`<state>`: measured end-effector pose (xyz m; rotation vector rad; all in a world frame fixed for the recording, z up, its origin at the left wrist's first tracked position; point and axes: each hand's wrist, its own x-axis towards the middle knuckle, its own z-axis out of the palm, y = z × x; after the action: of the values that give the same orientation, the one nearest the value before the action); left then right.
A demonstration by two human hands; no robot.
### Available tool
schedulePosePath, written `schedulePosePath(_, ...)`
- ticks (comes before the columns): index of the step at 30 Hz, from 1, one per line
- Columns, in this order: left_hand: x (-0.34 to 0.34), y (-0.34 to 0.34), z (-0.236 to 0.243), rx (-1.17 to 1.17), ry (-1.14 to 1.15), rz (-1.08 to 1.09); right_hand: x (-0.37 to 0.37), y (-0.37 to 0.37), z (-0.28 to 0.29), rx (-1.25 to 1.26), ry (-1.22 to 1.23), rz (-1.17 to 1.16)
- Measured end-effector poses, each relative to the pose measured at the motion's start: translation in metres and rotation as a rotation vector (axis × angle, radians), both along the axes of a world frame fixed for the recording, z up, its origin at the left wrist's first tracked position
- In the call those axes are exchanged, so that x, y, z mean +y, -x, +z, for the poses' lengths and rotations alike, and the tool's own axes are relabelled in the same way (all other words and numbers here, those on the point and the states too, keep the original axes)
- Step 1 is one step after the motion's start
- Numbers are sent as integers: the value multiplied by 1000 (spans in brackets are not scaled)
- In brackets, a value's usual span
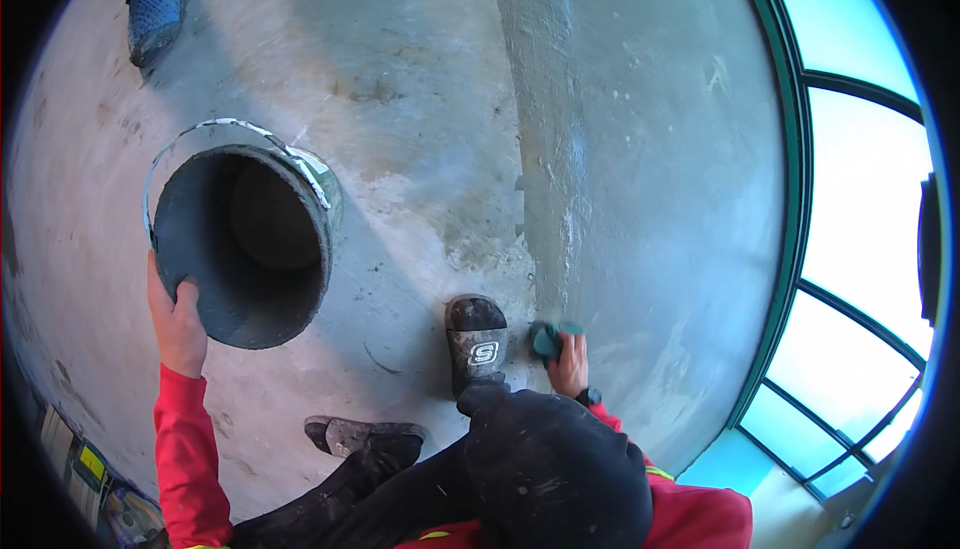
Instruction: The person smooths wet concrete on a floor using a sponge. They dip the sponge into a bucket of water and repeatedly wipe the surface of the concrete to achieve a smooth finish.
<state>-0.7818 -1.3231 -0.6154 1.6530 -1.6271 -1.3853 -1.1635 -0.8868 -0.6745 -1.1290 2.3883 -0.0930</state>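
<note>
My left hand (177, 327) grips the near left rim of a dark, mortar-stained bucket (335, 211), thumb over the edge and fingers outside. The bucket's mouth faces up toward me, and its inside is grey and shadowed. A thin wire handle with a white grip lies around the far side of the rim. My right hand (571, 364), a dark watch at its wrist, is closed on a soft dark-green pad (546, 340), perhaps a sponge. That pad is pressed to the grey surface beside a damp strip of mortar (553, 164). Some fingers are hidden.
My sandalled feet (478, 347) stand on the stained concrete floor (400, 79). Another person's blue shoe (155, 11) shows at the far left. Green-framed windows (797, 169) line the right side. Assorted items, one with a yellow patch (91, 462), lie at the lower left.
</note>
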Motion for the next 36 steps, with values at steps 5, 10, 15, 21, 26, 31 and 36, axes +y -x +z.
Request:
schedulePosePath(5, 3, -2, -5, -33, 8, 35, -46, 13, -26, 112, 224, -73)
schedulePosePath(10, 9, -11, -4, -96, 5, 61, -273, 102, -78, 328, 520, 87)
schedulePosePath(15, 10, -8, 1, -120, -5, 83, -525, 200, -87, 488, 649, 271)
schedulePosePath(21, 13, -14, 2, -142, -14, 108, -610, 234, -54, 537, 425, 424)
schedulePosePath(26, 12, -6, -3, -113, -21, 101, -494, 231, -68, 470, 500, 535)
schedulePosePath(31, 9, -14, -6, -92, 4, 82, -271, 133, -42, 178, 373, 411)
schedulePosePath(36, 5, -10, -7, -48, 23, 51, -36, 22, -6, -50, 77, 175)
